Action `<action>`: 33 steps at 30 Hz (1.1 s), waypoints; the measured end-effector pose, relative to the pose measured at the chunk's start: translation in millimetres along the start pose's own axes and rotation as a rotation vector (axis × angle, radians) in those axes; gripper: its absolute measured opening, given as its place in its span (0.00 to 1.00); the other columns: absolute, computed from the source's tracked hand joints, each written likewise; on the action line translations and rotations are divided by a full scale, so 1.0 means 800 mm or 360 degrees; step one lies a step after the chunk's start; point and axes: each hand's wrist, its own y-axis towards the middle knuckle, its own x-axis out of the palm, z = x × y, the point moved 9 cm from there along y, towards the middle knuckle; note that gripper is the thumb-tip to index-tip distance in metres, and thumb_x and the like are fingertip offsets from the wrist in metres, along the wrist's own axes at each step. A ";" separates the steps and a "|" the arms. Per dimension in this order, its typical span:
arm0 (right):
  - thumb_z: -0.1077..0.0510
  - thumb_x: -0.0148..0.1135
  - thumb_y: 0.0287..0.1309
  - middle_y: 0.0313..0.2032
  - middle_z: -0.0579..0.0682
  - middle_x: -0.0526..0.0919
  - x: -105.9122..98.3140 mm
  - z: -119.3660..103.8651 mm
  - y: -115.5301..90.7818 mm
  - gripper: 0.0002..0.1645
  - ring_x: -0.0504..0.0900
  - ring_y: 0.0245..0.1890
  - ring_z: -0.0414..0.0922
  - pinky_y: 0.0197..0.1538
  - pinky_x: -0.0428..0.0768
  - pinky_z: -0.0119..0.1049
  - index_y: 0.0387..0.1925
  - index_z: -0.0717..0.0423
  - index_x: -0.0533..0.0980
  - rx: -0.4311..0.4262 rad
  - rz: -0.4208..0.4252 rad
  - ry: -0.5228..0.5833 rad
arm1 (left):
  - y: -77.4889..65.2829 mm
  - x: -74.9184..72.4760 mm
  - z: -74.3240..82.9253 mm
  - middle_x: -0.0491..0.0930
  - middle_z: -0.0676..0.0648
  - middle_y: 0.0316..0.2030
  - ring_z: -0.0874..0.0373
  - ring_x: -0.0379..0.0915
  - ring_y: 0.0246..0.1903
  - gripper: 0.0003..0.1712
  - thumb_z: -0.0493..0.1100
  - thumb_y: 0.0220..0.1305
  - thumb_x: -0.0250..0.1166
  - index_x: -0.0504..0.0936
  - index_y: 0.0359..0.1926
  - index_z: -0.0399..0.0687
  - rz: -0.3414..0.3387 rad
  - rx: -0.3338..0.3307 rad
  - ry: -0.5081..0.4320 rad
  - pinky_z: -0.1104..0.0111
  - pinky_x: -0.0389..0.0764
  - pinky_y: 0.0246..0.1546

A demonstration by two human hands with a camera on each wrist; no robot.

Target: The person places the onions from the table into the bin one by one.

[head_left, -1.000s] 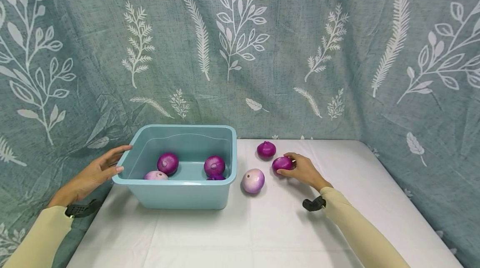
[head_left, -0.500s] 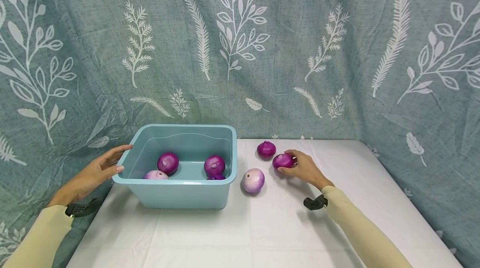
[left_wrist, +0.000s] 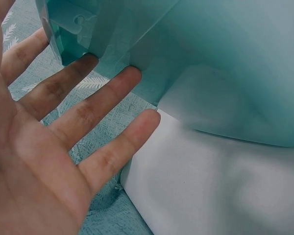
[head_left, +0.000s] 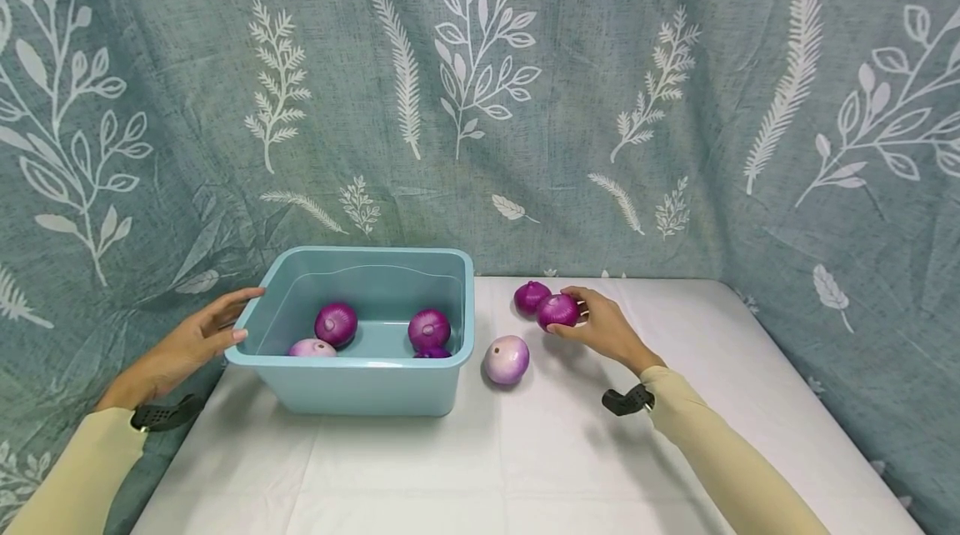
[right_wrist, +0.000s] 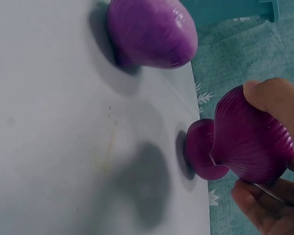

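My right hand (head_left: 607, 331) grips a dark purple onion (head_left: 558, 312) between thumb and fingers. In the right wrist view, this onion (right_wrist: 250, 139) is raised above the white table, its pointed end toward the tabletop. Behind it sits a second dark onion (head_left: 530, 297), partly overlapped in both views. A paler, white-and-purple onion (head_left: 507, 360) lies between my right hand and the blue plastic bin (head_left: 360, 389). My left hand (head_left: 198, 343) rests at the bin's left rim. In the left wrist view, the fingers (left_wrist: 103, 100) are spread and nearly straight along its outer wall.
Inside the bin are a dark onion (head_left: 336, 325) and a pale one (head_left: 312, 347) at left. Another dark onion (head_left: 429, 328) at right lies over a purple piece (head_left: 432, 352). A patterned green-grey cloth (head_left: 525, 185) hangs behind the white-covered table (head_left: 420, 477).
My right hand has lifted the dark onion off the table and carried it slightly left and up, so it overlaps the onion behind. The left hand and bin stay put.
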 end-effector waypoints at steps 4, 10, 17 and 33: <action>0.44 0.82 0.51 0.53 0.56 0.83 -0.002 -0.015 0.002 0.44 0.85 0.46 0.52 0.50 0.85 0.49 0.64 0.59 0.75 -0.0018 0.0015 0.0026 | -0.001 0.000 0.000 0.39 0.34 0.80 0.24 0.37 0.75 0.39 0.45 0.81 0.55 0.48 0.83 0.66 -0.0005 0.0008 -0.0005 0.23 0.51 0.62; 0.44 0.82 0.51 0.53 0.56 0.83 -0.006 -0.039 0.004 0.44 0.86 0.45 0.50 0.49 0.86 0.46 0.64 0.59 0.75 -0.0106 0.0056 0.0029 | -0.001 0.000 0.000 0.38 0.34 0.81 0.24 0.37 0.75 0.39 0.45 0.81 0.55 0.48 0.83 0.66 0.0002 0.0004 -0.0003 0.22 0.52 0.61; 0.44 0.83 0.50 0.55 0.54 0.83 -0.010 -0.067 0.006 0.45 0.86 0.46 0.50 0.49 0.86 0.43 0.65 0.59 0.74 -0.0134 0.0068 0.0061 | 0.000 0.000 0.002 0.38 0.34 0.81 0.25 0.35 0.75 0.38 0.45 0.81 0.55 0.49 0.83 0.66 0.0013 0.0020 0.0014 0.22 0.53 0.60; 0.43 0.83 0.49 0.54 0.49 0.82 -0.009 -0.133 0.010 0.43 0.85 0.46 0.47 0.50 0.86 0.43 0.63 0.53 0.76 -0.0284 0.0084 0.0123 | 0.000 0.001 0.003 0.38 0.37 0.81 0.26 0.32 0.76 0.39 0.43 0.81 0.55 0.49 0.83 0.66 0.0007 0.0008 -0.0027 0.21 0.49 0.61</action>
